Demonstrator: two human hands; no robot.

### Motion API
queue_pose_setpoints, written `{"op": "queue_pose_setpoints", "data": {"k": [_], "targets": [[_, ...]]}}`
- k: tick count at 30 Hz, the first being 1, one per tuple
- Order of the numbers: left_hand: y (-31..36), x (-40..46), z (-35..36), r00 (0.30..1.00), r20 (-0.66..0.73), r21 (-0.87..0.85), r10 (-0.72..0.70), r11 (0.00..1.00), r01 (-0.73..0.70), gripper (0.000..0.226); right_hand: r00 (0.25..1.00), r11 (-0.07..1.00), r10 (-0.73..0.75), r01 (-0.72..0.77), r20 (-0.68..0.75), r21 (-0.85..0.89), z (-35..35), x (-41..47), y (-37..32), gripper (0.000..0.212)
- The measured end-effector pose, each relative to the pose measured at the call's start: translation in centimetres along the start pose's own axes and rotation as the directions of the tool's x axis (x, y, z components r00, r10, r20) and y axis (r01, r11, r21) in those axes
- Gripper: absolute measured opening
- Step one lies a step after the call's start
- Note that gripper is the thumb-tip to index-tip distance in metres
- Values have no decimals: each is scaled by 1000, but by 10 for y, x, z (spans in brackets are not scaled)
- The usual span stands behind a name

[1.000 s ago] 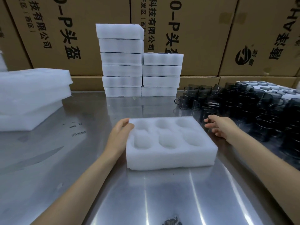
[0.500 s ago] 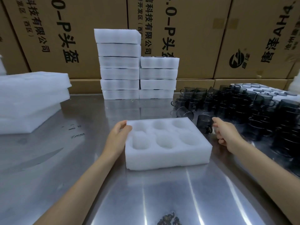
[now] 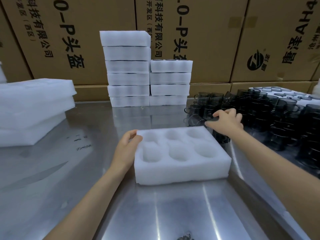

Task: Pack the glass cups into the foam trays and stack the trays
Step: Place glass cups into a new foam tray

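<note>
A white foam tray (image 3: 181, 172) with several empty round pockets lies on the steel table in front of me. My left hand (image 3: 127, 148) rests against the tray's left edge, thumb on its top corner. My right hand (image 3: 226, 120) reaches past the tray's far right corner and pinches a dark glass cup (image 3: 196, 120) lying on its side. A crowd of dark glass cups (image 3: 270, 115) with handles stands at the right.
Two stacks of filled foam trays (image 3: 128, 70) stand at the back against cardboard boxes (image 3: 216, 32). A pile of foam sheets (image 3: 32, 110) sits at the left. Another tray holding cups (image 3: 284, 93) lies at the far right.
My right hand moved from beside the tray toward the cups and took hold of a tipped cup. The left hand stayed at the tray's left edge.
</note>
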State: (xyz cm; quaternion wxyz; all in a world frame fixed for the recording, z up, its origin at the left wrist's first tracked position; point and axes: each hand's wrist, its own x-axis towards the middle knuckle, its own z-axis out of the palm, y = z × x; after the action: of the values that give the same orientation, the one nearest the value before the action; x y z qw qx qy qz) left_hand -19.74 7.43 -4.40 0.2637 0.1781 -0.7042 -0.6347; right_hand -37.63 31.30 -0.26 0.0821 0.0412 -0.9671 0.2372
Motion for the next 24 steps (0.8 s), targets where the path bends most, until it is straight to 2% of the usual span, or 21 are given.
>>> {"op": "queue_pose_setpoints", "data": {"k": [2, 3, 6, 9, 12, 15, 18, 21, 24], "targets": [[0, 0, 0, 1000, -2, -7, 3, 1000, -3, 18, 997, 999, 25, -26, 67, 22, 6, -2, 7, 57], [0, 0, 0, 1000, -2, -6, 5, 1000, -5, 17, 999, 999, 10, -12, 49, 50, 10, -6, 11, 55], [-1, 0, 0, 1000, 1, -5, 7, 1000, -7, 17, 992, 978, -50, 73, -119, 194, 11, -20, 17, 47], [-1, 1, 1, 1000, 0, 11, 14, 1000, -14, 15, 954, 903, -163, 247, -252, 350, -5, -37, 1, 42], [0, 0, 1, 1000, -1, 39, 16, 999, -16, 19, 883, 793, -343, 455, -321, 405, -28, -60, -39, 35], [2, -1, 2, 999, -5, 59, 39, 997, -39, 22, 827, 695, -519, 556, -217, 456, -35, -89, -86, 30], [3, -2, 1, 994, -16, 82, 107, 991, -105, 22, 776, 689, -627, 592, -66, 418, -16, -110, -116, 33], [2, -4, 0, 986, -15, 109, 164, 981, -161, 16, 770, 728, -638, 606, -7, 322, 4, -115, -125, 41], [2, -5, -1, 987, -11, 90, 158, 984, -156, 16, 790, 753, -613, 586, -6, 300, 9, -114, -125, 45]]}}
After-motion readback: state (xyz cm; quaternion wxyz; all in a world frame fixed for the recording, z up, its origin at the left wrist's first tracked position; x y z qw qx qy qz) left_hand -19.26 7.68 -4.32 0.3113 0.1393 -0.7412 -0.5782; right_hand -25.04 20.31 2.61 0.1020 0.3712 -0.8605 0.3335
